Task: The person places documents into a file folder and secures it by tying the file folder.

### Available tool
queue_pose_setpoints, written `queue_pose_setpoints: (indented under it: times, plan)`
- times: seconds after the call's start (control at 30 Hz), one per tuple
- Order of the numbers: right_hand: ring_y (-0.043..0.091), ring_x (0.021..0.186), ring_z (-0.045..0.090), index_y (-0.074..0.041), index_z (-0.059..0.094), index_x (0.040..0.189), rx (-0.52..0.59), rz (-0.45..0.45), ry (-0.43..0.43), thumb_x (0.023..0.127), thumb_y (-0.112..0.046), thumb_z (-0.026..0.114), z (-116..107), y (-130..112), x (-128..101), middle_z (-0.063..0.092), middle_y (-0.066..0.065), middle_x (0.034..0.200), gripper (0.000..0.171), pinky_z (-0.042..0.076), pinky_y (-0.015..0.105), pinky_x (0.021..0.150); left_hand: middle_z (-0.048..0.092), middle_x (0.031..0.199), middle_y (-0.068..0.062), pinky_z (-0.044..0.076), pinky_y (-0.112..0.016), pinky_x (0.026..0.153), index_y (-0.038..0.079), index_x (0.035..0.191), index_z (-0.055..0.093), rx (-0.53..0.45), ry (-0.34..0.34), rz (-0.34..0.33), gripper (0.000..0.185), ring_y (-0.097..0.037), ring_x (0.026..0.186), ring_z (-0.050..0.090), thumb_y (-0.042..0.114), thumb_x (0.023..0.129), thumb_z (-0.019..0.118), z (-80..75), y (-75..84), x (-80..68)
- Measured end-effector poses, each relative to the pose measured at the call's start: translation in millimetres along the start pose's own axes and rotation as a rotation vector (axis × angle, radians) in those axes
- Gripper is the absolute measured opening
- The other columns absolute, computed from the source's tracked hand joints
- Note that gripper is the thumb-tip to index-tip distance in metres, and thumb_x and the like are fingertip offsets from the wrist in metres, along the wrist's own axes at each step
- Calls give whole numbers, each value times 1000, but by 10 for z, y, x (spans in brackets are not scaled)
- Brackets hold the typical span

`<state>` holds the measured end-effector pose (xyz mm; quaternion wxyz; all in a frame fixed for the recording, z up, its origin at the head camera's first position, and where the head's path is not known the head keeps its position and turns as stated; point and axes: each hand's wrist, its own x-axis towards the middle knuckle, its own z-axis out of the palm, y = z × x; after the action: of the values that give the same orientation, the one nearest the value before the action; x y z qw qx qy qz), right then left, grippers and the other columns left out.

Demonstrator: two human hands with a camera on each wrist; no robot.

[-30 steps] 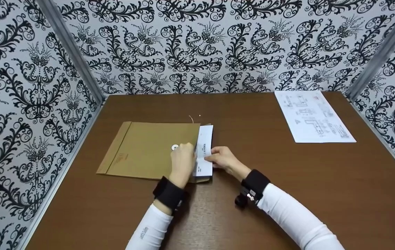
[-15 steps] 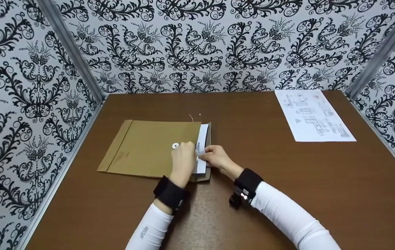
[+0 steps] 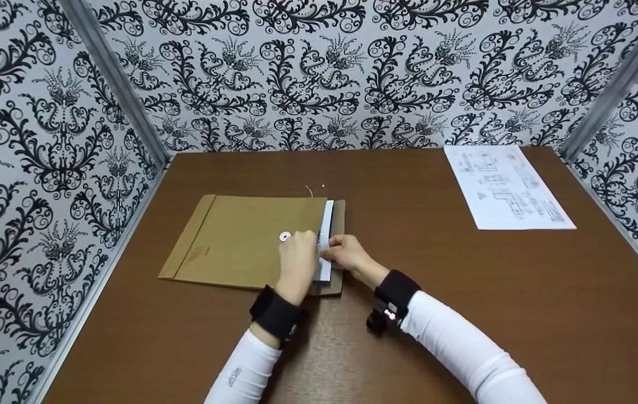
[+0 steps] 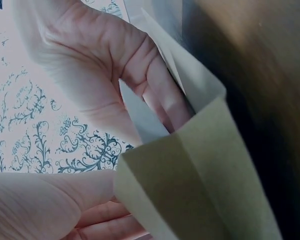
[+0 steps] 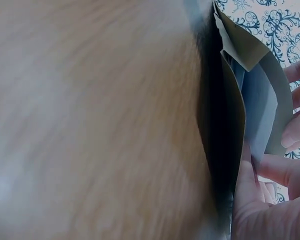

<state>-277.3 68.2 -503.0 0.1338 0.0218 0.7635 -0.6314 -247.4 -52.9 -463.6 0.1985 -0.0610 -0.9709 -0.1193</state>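
A flat kraft-paper envelope (image 3: 246, 241) lies on the left half of the brown wood-grain table (image 3: 464, 292), its long sides running left to right and its open mouth facing right. A round white string-tie washer (image 3: 284, 237) sits on its matte tan face near the mouth, and a thin pale string (image 3: 309, 192) curls on the table just beyond the far edge. The opened flap (image 3: 339, 247) lies flat on the table to the right of the mouth.

A white printed sheet (image 3: 325, 241) is mostly inside the envelope; only a narrow strip of it shows at the mouth. The left hand (image 3: 297, 264) rests on the envelope's top layer at the mouth, fingers curled over the edge and lifting it; the left wrist view shows the stiff paper (image 4: 200, 190) bowed open with creased folds, and fingers (image 4: 160, 90) reaching into the gap beside the smooth white sheet (image 4: 145, 117). The right hand (image 3: 347, 255) pinches the exposed edge of the sheet between thumb and fingertips, just beside the left hand. In the right wrist view the envelope's layers (image 5: 240, 125) gape apart with the bluish-white sheet (image 5: 260, 105) between them and fingertips (image 5: 295, 135) against it.

Both forearms wear white sleeves and black wrist straps. A second white sheet (image 3: 506, 188), printed with line diagrams, lies flat well apart at the table's far right. Walls papered in black-and-white damask scrollwork (image 3: 319, 73) enclose the table on three sides.
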Motion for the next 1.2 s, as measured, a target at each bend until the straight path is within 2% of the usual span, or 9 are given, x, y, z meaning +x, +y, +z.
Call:
queue_pose_setpoints:
  times: [0.17,0.37,0.57,0.8,0.9,1.1,1.2]
  plan:
    - [6,64,52,-6,56,78,4,-8,5,88,2,64,14,-41,6,53,-4,72,15,45,16,57,76,75,-15,58,-45,56,4,74,75,-1,28,-12,8,-32,65,73,7,82,77,-13,-5,-10]
    - [6,69,56,3,62,85,26,-15,9,87,3,63,48,-55,16,55,-3,77,2,49,16,59,76,74,-15,58,-45,55,4,75,76,11,42,-5,8,-33,65,73,7,83,75,6,-12,-3]
    - [7,67,54,12,65,95,29,-39,22,86,8,53,141,-57,26,56,-1,77,15,48,17,59,76,73,-16,58,-45,56,3,73,75,-7,57,-2,10,-33,64,73,5,83,74,3,-16,-4]
    - [7,66,55,14,65,101,36,-51,51,86,10,50,243,-22,48,60,2,81,22,47,16,59,75,72,-17,58,-46,54,2,70,73,-25,72,6,19,-34,62,72,6,89,70,5,-28,-9]
    - [8,71,55,15,64,105,42,-49,54,87,11,49,264,-13,52,60,4,85,25,47,16,63,75,72,-17,58,-46,54,2,71,73,-24,80,8,18,-33,62,72,6,88,71,-7,-28,-11]
    - [6,71,59,2,58,95,116,5,3,93,7,47,289,-13,57,58,1,84,12,52,18,65,75,73,-17,59,-47,56,3,69,71,-45,45,5,15,-35,65,72,4,84,72,-29,-52,6]
    - [5,66,57,-6,53,85,146,21,-28,95,6,47,298,-19,65,55,-2,76,17,52,18,63,75,75,-18,59,-47,58,3,68,70,-61,19,-5,16,-37,67,72,4,84,71,-41,-66,17]
